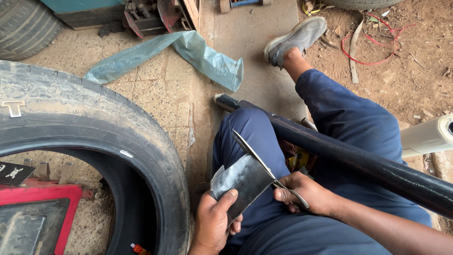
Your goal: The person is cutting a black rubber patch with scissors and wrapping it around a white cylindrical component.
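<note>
Furthest out on the left-hand side of the left grip lies a big worn tyre (89,127) flat on the paved floor (165,89), its near sidewall almost touching that hand, with a red metal frame (42,196) showing through its opening. The left hand (214,222) is closed around the lower end of a dark rubber patch (243,182), thumb on top and fingers curled underneath, holding it over the person's lap. Just right of that grip, the right hand (306,193) is closed through the handles of a pair of scissors (264,167), whose blades stand parted with the patch's right edge between them. Judging by the blades' place, the cut has entered the patch along that edge and looks only partly run; most of the piece beyond the blade tips is whole (the far end of the cut is hidden by the upper blade, so how deep it goes cannot be told). Above both grips a blue-green plastic bag (188,54) lies crumpled on the floor. Right of the scissors hand, a long black pipe (368,165) slants across the person's thigh, close beside the wrist, and could crowd the scissors' swing; a white roll (427,137) pokes in further right.
</note>
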